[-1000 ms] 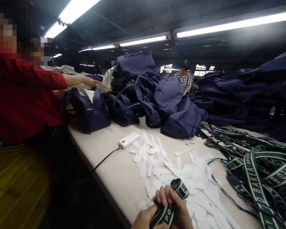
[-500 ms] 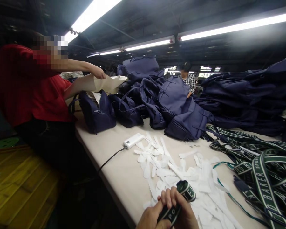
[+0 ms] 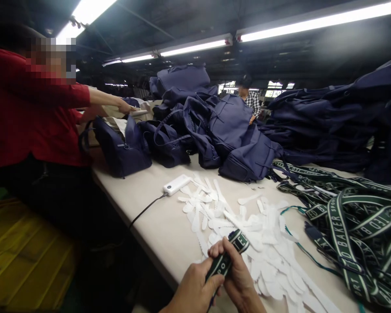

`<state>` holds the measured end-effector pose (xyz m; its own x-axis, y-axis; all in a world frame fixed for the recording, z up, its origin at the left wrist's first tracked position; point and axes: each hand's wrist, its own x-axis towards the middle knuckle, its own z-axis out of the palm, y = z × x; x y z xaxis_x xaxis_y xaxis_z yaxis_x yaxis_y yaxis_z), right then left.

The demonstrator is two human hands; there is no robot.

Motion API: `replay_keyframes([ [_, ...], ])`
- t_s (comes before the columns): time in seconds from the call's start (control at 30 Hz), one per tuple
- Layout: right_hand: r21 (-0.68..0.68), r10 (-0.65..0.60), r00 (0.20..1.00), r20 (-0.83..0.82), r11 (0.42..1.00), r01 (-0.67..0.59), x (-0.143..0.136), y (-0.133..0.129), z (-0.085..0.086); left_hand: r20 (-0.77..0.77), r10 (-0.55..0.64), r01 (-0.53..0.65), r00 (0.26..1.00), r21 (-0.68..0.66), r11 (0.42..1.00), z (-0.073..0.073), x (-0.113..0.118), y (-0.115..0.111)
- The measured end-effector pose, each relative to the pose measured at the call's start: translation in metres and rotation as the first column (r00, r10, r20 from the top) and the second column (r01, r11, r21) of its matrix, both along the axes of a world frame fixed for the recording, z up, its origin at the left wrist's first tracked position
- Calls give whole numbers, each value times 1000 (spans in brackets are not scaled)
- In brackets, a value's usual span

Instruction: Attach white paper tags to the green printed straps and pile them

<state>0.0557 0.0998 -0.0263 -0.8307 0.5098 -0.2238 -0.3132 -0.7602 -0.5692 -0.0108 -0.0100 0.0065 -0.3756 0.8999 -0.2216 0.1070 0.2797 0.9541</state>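
Note:
A dark green webbing strap (image 3: pixel 222 266) with white edge lines and lettering is folded into a bundle between my two hands. My left hand (image 3: pixel 195 284) grips its lower end, thumb laid along the strap. Around the upper part, the fingers of my right hand (image 3: pixel 235 267) are wrapped, and the folded end sticks out past them. Both hands are closed over the table's near edge. Just beyond them lies a spread of white cut pieces (image 3: pixel 247 234), some with serrated edges. To the right is a tangled heap of the same lettered straps (image 3: pixel 345 234).
A white power bank (image 3: pixel 176 184) with a black cable lies on the pale table (image 3: pixel 143 213). Navy bags (image 3: pixel 124 148) and backpacks (image 3: pixel 231 126) are piled behind it. A person in red (image 3: pixel 39 104) handles material at left; another in a checked shirt (image 3: pixel 252 102) stands behind. Yellow crate (image 3: pixel 26 261) lower left.
My hands and the strap bundle have come further into view, slightly up and left. The person in red has lowered the beige sheet. The whole view has shifted a little.

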Motion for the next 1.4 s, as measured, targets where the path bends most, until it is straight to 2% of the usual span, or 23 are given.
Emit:
replay_keyframes([
  [0.1, -40, -72, 996, 61, 996, 74, -7, -2, 1, -194, 25, -28, 981, -16, 999, 1, -3, -1],
  [0.17, -33, -89, 993, 75, 995, 91, -9, -3, 0, -197, 35, -33, 980, 10, 999, -3, -2, -1],
  [0.27, -18, -68, 994, 83, 997, 70, -8, -5, -1, 51, 31, -33, 998, 37, 999, -13, 1, 0],
  [0.37, -18, -49, 995, 81, 999, 51, -6, -6, 2, 363, -9, -19, 932, 74, 997, -16, 1, -1],
  [0.47, 51, -35, 994, 100, 998, 29, -9, -5, 10, 426, -20, -36, 905, 123, 992, -10, -5, -3],
  [0.6, 83, 17, 999, 52, 996, -21, -22, 2, 22, 311, 14, -58, 950, 132, 990, -2, -19, 1],
  [0.7, 36, 16, 999, 31, 999, -17, -32, 7, 24, 108, 97, -110, 989, 119, 987, -3, -23, 5],
  [0.83, 36, -18, 995, 94, 999, 14, -40, 10, 19, -182, 243, -230, 953, 94, 969, -12, -21, 6],
  [0.93, 43, -80, 989, 121, 996, 75, -42, 11, 15, -226, 250, -230, 941, 113, 967, -14, -18, 6],
  [1.07, -44, -110, 984, 137, 992, 117, -42, 12, 13, -71, 123, -117, 990, 88, 989, -9, -22, 10],
  [1.13, -143, -83, 991, 106, 985, 97, -42, 12, 13, 99, 46, -56, 994, 103, 993, -6, -26, 11],
  [1.2, -205, -46, 997, 54, 977, 56, -42, 11, 14, 285, -7, -30, 959, 125, 992, -7, -31, 12],
  [1.3, -149, 16, 1000, 8, 989, -15, -42, 12, 11, 456, -47, -28, 889, 156, 987, -13, -36, 13],
  [1.4, 6, 68, 998, 16, 998, -68, -40, 16, 6, 475, -41, -50, 879, 178, 983, -18, -36, 12],
])
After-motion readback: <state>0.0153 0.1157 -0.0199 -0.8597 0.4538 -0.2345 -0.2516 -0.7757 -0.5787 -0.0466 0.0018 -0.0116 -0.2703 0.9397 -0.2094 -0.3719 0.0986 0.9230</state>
